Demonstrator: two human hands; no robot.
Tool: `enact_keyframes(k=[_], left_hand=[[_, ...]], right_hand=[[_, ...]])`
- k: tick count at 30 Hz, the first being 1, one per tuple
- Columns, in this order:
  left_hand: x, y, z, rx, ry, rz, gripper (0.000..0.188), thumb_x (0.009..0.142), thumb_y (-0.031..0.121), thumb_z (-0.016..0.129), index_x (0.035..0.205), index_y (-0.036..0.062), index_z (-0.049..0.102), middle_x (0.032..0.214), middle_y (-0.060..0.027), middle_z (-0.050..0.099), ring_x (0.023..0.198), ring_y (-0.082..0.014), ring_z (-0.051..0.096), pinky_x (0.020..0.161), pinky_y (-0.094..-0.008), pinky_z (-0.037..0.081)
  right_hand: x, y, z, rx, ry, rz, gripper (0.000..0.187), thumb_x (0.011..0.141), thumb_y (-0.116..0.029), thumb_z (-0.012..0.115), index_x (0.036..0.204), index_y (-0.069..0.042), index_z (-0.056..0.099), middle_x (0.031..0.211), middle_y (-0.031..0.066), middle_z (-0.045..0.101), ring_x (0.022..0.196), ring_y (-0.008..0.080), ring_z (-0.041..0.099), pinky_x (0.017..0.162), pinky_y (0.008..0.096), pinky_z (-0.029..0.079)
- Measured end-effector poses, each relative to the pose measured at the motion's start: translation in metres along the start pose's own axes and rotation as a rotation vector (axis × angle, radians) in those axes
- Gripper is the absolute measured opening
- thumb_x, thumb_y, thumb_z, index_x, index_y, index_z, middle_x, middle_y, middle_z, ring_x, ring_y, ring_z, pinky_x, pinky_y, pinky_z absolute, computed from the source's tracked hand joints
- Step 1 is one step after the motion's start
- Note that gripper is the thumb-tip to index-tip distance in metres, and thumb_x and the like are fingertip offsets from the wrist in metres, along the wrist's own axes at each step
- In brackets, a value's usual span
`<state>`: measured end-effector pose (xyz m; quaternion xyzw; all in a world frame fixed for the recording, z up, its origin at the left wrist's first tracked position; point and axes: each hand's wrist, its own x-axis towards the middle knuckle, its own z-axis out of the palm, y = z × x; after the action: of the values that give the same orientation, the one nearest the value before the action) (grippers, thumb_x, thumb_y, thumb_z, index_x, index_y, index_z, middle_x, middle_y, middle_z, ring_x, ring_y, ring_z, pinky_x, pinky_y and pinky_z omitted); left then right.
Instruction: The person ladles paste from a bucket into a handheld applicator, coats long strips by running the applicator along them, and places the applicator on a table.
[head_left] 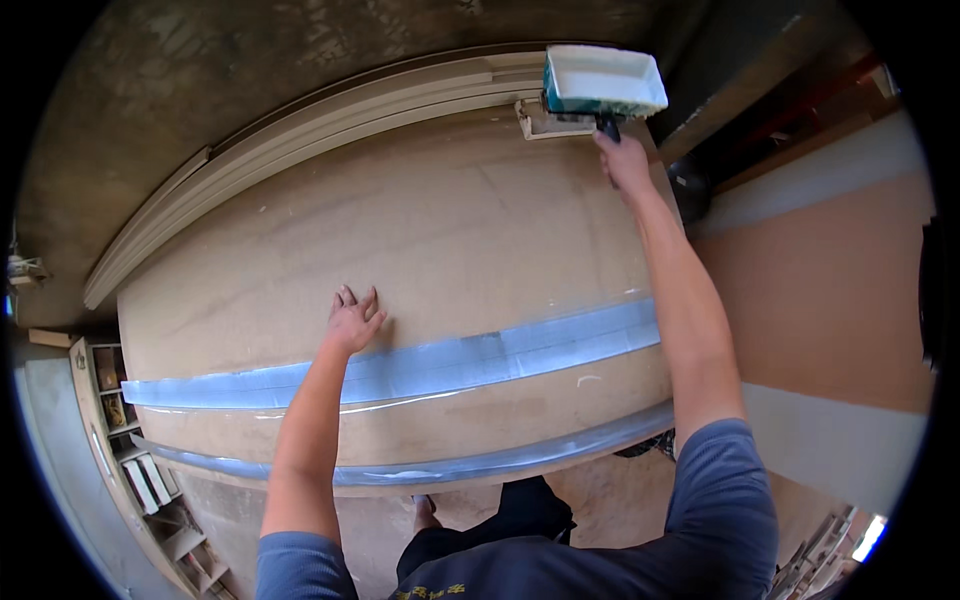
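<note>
At the far right of the table, my right hand (624, 165) is closed around the black handle of a glue spreader (607, 78). The spreader has teal sides and a white, box-shaped trough facing up. Just below and beside it lies a small pale holder (545, 125), partly hidden by the spreader. My left hand (355, 322) is open, its fingers spread over the wooden tabletop (300, 250), and it holds nothing. Whether its fingertips touch the surface is hard to tell. Close by on the near side runs a long pale-blue strip (420, 368) across the table.
Long pale boards (330, 130) lie along the far edge. A second blue strip (480, 465) follows the near edge. To the left stands a shelf unit (108, 400) with compartments; at right are a dark round object (690, 185) and a large brown panel (820, 290).
</note>
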<state>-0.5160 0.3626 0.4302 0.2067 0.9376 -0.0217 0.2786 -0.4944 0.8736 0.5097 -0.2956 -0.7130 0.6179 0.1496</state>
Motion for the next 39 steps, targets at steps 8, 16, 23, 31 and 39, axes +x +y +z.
enact_keyframes(k=[8,16,23,31,39], left_hand=[[0.001,-0.001,0.000,-0.001,0.055,0.016,0.064,0.089,0.046,0.048,0.145,0.0164,0.036,0.145,-0.0374,0.021,0.137,-0.0510,0.018,0.115,-0.0446,0.019],[0.005,-0.009,0.001,-0.027,0.040,0.011,0.062,0.088,0.044,0.048,0.144,0.0191,0.037,0.145,-0.0362,0.022,0.136,-0.0499,0.021,0.115,-0.0431,0.020],[-0.003,0.004,-0.010,-0.035,0.024,-0.007,0.064,0.088,0.041,0.050,0.144,0.0130,0.037,0.143,-0.0387,0.023,0.136,-0.0508,0.020,0.114,-0.0454,0.019],[0.002,0.001,-0.004,-0.055,0.021,0.015,0.064,0.088,0.041,0.051,0.144,0.0127,0.037,0.142,-0.0396,0.023,0.136,-0.0507,0.018,0.115,-0.0452,0.018],[-0.001,0.004,-0.013,-0.076,0.004,-0.021,0.066,0.088,0.045,0.051,0.146,0.0187,0.034,0.147,-0.0356,0.019,0.136,-0.0516,0.018,0.114,-0.0447,0.021]], right_hand=[[0.098,0.023,0.023,-0.036,-0.078,0.009,0.032,0.087,-0.030,0.064,0.069,-0.006,0.051,0.055,0.0008,0.050,0.040,0.0124,0.046,0.037,0.0302,0.035],[0.103,0.025,0.025,-0.109,-0.118,0.032,0.033,0.085,-0.031,0.066,0.067,-0.007,0.051,0.052,0.0002,0.048,0.040,0.0122,0.046,0.037,0.0301,0.035],[0.102,0.035,0.021,-0.119,-0.131,0.052,0.031,0.086,-0.032,0.065,0.069,-0.011,0.051,0.056,-0.0034,0.047,0.044,0.0079,0.043,0.040,0.0272,0.034],[0.110,0.057,0.008,-0.157,-0.201,0.110,0.033,0.085,-0.031,0.066,0.065,-0.010,0.051,0.055,-0.0021,0.048,0.044,0.0096,0.045,0.040,0.0284,0.035],[0.067,0.043,-0.002,-0.600,-0.140,-0.016,0.047,0.082,-0.039,0.063,0.068,0.006,0.060,0.059,0.0191,0.059,0.049,0.0300,0.060,0.051,0.0416,0.046]])
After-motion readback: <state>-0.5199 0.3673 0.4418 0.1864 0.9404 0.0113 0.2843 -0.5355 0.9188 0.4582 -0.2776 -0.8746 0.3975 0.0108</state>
